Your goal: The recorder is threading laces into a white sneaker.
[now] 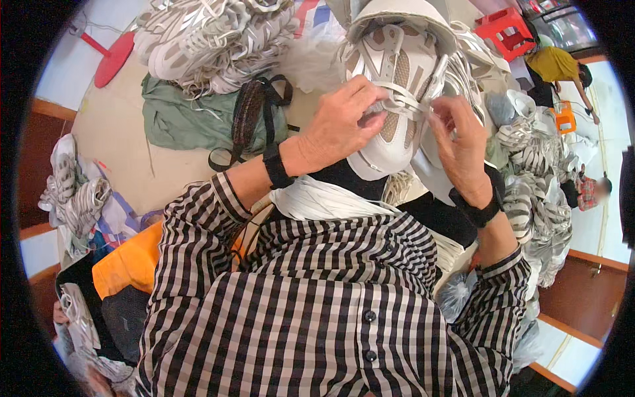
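A white and beige sneaker upper (pixel 384 157) with mesh panels lies in front of me, toe toward my body. A flat white shoelace (pixel 401 99) loops across its middle between my hands. On the left side of the lace, my left hand (pixel 342 123) is closed, its thumb and forefinger pinching the lace. My right hand (pixel 460 141) is closed too, fingertips together at the lace's right end. Both wrists wear black bands. A bundle of white laces (pixel 331 198) rests across my lap.
Piled sneaker uppers (pixel 211 46) stand far left, beside a green cloth (pixel 175 122) and a dark strapped pouch (pixel 250 116). More uppers (pixel 529 198) heap at right. Red stool (pixel 504 33) and orange stool (pixel 564 118) stand beyond, near a person in a yellow top (pixel 554 65).
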Demonstrator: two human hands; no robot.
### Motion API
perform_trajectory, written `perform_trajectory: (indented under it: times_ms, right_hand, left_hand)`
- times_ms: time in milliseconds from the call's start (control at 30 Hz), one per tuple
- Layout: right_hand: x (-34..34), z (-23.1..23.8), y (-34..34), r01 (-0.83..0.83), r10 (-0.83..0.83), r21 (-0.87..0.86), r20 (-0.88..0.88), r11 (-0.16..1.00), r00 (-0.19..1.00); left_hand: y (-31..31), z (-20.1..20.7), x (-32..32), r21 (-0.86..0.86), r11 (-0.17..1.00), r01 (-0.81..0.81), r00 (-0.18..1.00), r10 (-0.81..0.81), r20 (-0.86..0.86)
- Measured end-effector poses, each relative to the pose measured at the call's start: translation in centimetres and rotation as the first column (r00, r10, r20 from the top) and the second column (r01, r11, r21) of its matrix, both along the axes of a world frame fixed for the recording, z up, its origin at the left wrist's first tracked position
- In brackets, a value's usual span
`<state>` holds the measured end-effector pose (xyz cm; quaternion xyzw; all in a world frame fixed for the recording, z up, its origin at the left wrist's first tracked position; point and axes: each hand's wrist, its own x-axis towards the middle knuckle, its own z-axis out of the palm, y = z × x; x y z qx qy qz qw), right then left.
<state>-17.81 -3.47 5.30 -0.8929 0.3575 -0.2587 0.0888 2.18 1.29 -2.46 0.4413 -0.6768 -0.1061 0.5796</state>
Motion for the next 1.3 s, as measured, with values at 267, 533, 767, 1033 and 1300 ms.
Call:
perform_trajectory:
  times_ms: [267,533,767,1033,1300]
  right_hand:
    - [0.1,-1.2,-1.3,-0.079,0.07,-0.201,-0.049,0.976,0.996]
    - [0.1,-0.9,-1.7,-0.049,0.042,0.118,0.065,0.992,0.997]
    - [-0.6,-1.6,-1.7,-0.091,0.092,0.05,-0.019,0.995,0.996]
    - [-0.5,-1.1,-2.3,-0.182,-0.094,0.621,0.385,0.762,0.918]
    - [0.1,0.0,-2.5,-0.189,-0.126,0.653,0.404,0.733,0.906]
  left_hand:
    - [-1.5,1.2,-0.2,-0.13,0.991,-0.021,0.989,0.04,0.143]
    - [-2.2,3.5,2.1,0.379,0.9,0.215,0.939,-0.298,0.174]
    - [-4.0,4.9,3.4,0.623,0.619,0.478,0.846,-0.515,-0.137]
    - [-3.4,4.3,3.1,0.568,0.694,0.442,0.876,-0.47,-0.108]
    - [-2.4,4.1,3.0,0.596,0.654,0.465,0.872,-0.454,-0.182]
